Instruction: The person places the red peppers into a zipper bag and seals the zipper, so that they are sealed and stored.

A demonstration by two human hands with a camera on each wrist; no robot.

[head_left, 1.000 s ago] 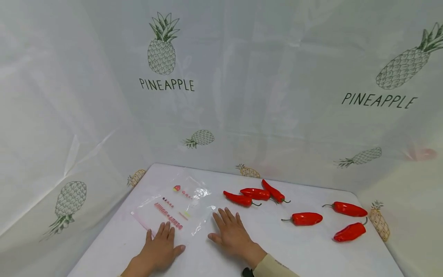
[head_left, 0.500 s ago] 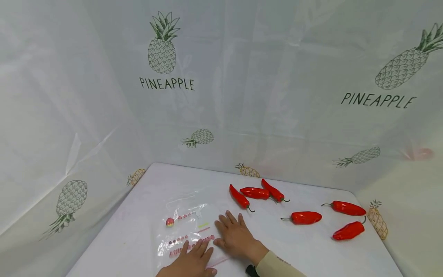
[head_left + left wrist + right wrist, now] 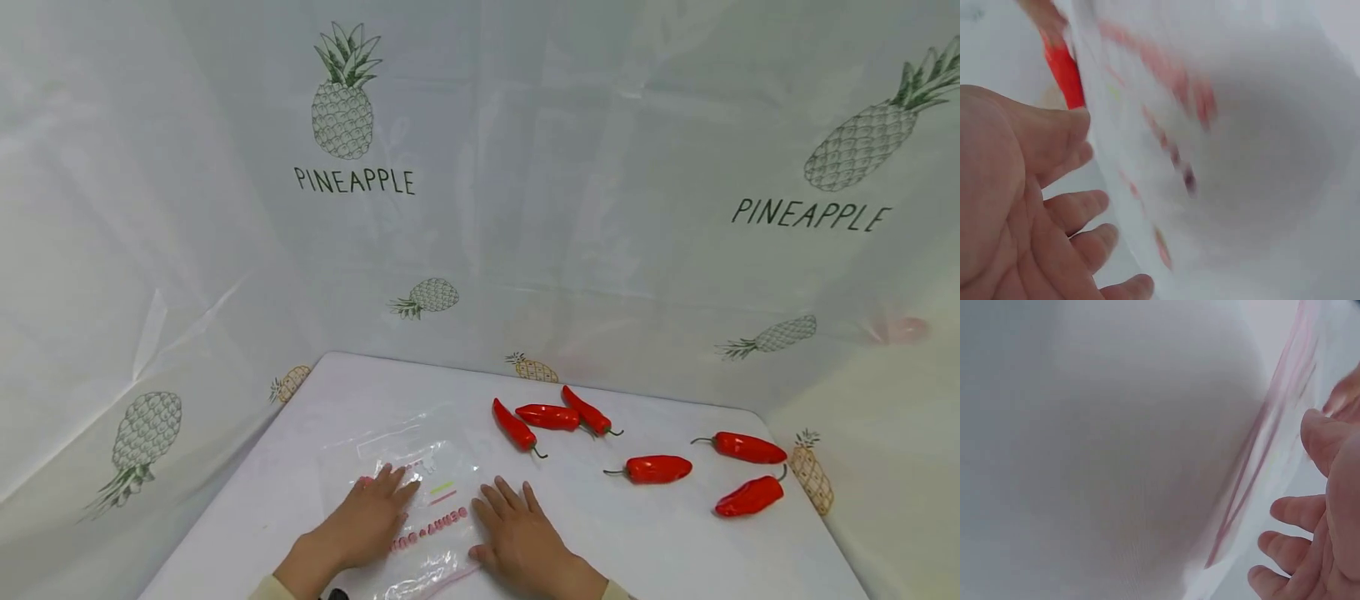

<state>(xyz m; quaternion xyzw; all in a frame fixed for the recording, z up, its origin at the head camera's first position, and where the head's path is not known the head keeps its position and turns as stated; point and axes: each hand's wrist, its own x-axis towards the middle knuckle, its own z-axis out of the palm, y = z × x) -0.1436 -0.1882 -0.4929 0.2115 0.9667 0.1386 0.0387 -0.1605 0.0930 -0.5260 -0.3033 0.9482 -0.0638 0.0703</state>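
A clear plastic zip bag (image 3: 450, 462) with pink lettering and small printed pictures lies flat on the white table. My left hand (image 3: 371, 517) rests over its left half with fingers extended, covering part of the print. At the bag's right edge, my right hand (image 3: 519, 533) lies palm down, fingers spread. The pink zip strip (image 3: 1247, 462) shows beside the right fingers in the right wrist view, at the bag's near side. A red chili pepper (image 3: 513, 425) lies just beyond the right hand, stem toward me.
Two more red peppers, one lengthwise (image 3: 551, 417) and one slanted (image 3: 587, 411), lie close together at the back. Farther right are three others, a middle pepper (image 3: 657, 469) and a pair near the right table edge (image 3: 823, 533). A pineapple-print curtain (image 3: 525, 208) surrounds the table.
The bag has slid toward me and right, turning as it went. My left hand moved right with it, then forward over the bag. The leftmost pepper has swung round; my right hand shifted slightly.
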